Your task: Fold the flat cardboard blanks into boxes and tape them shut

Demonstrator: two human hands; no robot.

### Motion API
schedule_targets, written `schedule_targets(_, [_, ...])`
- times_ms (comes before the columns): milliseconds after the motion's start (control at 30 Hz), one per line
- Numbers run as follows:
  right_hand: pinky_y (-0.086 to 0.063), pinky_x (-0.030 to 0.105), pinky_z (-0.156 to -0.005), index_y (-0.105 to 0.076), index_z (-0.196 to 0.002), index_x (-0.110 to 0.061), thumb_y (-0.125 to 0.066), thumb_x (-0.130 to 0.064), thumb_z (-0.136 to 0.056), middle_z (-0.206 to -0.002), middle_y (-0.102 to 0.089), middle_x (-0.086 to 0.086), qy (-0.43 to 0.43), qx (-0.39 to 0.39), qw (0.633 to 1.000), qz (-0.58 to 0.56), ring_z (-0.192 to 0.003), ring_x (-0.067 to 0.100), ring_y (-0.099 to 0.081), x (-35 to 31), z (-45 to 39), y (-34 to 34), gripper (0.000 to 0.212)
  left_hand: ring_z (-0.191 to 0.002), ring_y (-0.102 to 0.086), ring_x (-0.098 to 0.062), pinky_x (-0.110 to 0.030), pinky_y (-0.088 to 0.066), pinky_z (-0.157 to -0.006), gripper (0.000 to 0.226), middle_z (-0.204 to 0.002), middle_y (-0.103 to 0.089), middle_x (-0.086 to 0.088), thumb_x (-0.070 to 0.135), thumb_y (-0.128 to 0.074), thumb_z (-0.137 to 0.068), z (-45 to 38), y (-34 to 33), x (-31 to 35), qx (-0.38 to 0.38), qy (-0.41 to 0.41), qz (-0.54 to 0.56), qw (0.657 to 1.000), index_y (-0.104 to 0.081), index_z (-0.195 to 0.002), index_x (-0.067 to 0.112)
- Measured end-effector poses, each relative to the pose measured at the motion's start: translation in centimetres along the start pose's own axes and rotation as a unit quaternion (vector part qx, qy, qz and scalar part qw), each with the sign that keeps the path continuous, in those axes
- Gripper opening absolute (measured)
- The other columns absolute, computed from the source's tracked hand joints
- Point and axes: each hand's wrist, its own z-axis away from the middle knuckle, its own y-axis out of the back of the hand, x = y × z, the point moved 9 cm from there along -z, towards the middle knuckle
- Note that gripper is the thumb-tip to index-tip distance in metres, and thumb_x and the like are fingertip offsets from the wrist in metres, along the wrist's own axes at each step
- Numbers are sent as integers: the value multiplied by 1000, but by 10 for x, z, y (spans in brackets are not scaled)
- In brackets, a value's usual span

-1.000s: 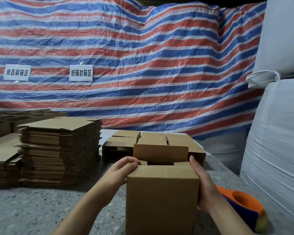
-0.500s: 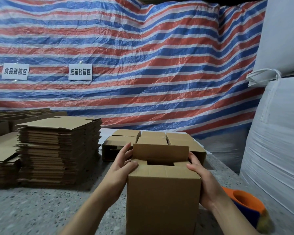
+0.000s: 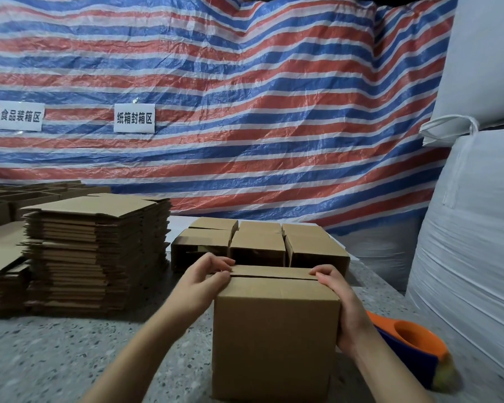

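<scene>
Box (image 3: 275, 333) stands upright on the worktop (image 3: 56, 353), top flaps down. Left hand (image 3: 200, 282) and right hand (image 3: 339, 301) each grip a top corner.

Speckled table (image 3: 70, 353), blank stacks (image 3: 96, 251), boxes (image 3: 259, 245), tape dispenser (image 3: 410, 347)

Striped tarp (image 3: 245, 97) behind, two white signs (image 3: 134, 118); white bulk sacks (image 3: 472, 257) right.
</scene>
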Motion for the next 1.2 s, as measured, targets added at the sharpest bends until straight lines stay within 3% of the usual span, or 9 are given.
schedule_targets(200, [-52, 33, -66, -69, -88, -23, -57, -41, -81, -93, -67, 10, 35, 28, 998, 36, -80, 22, -64, -6, 2, -1, 23, -96, -57, -8, -27, -50, -81, 27, -120, -62, 11, 25, -44, -97, 1, -37, 56, -114, -39, -372, 920, -59, -116, 38])
schedule_targets(300, [-51, 35, -69, -69, -88, -26, -54, -44, -82, -102, -63, 15, 36, 26, 998, 50, -87, 27, -60, -8, 3, -3, 24, -131, -45, -14, -37, -37, -106, 50, -146, -47, 12, 60, -27, -97, 16, -76, 58, -151, -122, -484, 853, -39, -142, 41])
schedule_targets(367, [-50, 37, -71, -68, -89, -27, -54, -45, -82, -107, -60, 18, 31, 30, 997, 61, -92, 30, -57, -7, 2, -3, 25, -142, -32, -14, -42, -27, -115, 60, -152, -39, 12, 67, -17, -95, 19, -86, 52, -143, -155, -537, 817, -35, -145, 39])
schedule_targets(533, [-51, 39, -87, -74, -101, -26, -45, -35, -103, -108, -71, 7, -2, 44, 990, 133, -101, 21, -64, -9, -10, 17, 31, -141, -33, -13, -40, -27, -114, 73, -152, -39, 13, 73, -4, -88, 15, -84, 47, -121, -179, -544, 811, -36, -145, 39])
schedule_targets(600, [-50, 36, -84, -66, -110, -25, -45, -38, -104, -105, -69, 1, 1, 98, 939, 329, -98, 16, -63, -21, -18, 48, 25, -141, -33, -12, -38, -28, -112, 86, -151, -40, 14, 76, 6, -79, 16, -85, 48, -118, -187, -538, 814, -36, -145, 39])
schedule_targets(700, [-53, 35, -71, -57, -112, -18, -47, -56, -97, -93, -63, -3, -60, 155, 738, 654, -82, 14, -61, -29, -17, 100, 42, -139, -35, -13, -37, -31, -110, 89, -149, -43, 14, 76, 8, -78, 17, -83, 51, -108, -202, -530, 816, -38, -144, 39])
schedule_targets(767, [-52, 32, -65, -57, -117, -18, -42, -69, -90, -94, -62, -4, -94, 183, 650, 731, -81, 14, -61, -27, -9, 127, 60, -137, -37, -13, -37, -32, -109, 88, -147, -45, 14, 76, 8, -78, 19, -84, 52, -107, -205, -529, 817, -40, -142, 39])
schedule_targets(1000, [-50, 26, -62, -63, -86, -22, -36, -85, -83, -79, -63, -7, -198, 136, 577, 781, -72, 10, -61, 17, 11, 155, 68, -135, -40, -12, -36, -35, -105, 64, -146, -45, 14, 68, -13, -93, 15, -84, 49, -108, -201, -540, 810, -41, -141, 38])
schedule_targets(1200, [-41, 20, -51, -56, -83, -30, -37, -76, -91, -74, -55, -12, -131, 132, 562, 806, -66, 4, -55, 20, 12, 155, 51, -129, -44, -12, -35, -39, -99, 67, -140, -49, 15, 72, -8, -90, 15, -83, 49, -94, -210, -540, 810, -42, -138, 40])
